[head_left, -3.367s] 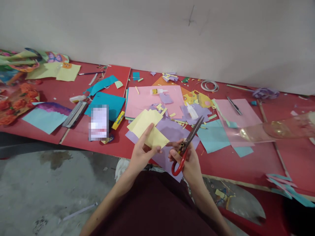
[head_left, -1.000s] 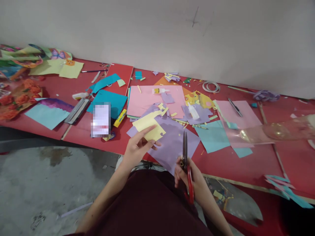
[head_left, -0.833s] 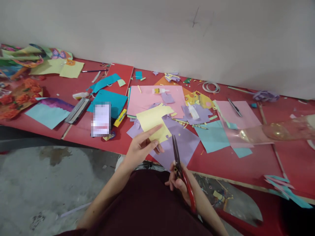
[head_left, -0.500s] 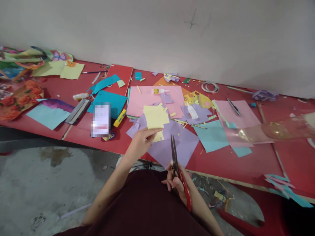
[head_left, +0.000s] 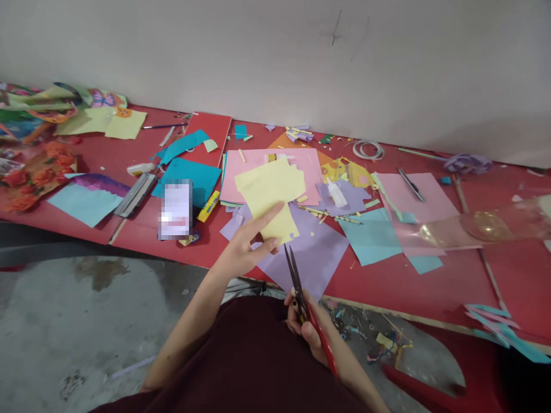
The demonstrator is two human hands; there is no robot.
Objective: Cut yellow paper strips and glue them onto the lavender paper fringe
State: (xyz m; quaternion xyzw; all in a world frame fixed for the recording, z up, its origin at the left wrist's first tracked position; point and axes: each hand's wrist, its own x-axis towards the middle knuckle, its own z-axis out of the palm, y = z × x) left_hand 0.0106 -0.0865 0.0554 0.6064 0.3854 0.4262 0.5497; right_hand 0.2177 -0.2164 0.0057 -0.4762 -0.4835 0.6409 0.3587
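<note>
My left hand (head_left: 247, 244) pinched the yellow paper (head_left: 271, 186) between thumb and fingers, above the purple sheet (head_left: 316, 261) on the red table (head_left: 374, 284). My right hand (head_left: 309, 321) gripped the red-handled scissors (head_left: 296, 281), blades slightly parted, their tips right by the paper's near edge. A white bottle (head_left: 337, 197) lay farther off, to the paper's right.

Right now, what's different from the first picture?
The red-handled metal scissors in the right hand swung left and now point toward the pale yellow paper sheet. The left hand moved that sheet farther over the flat pink paper. Both are still held. The white plastic bottle stayed put.
</note>
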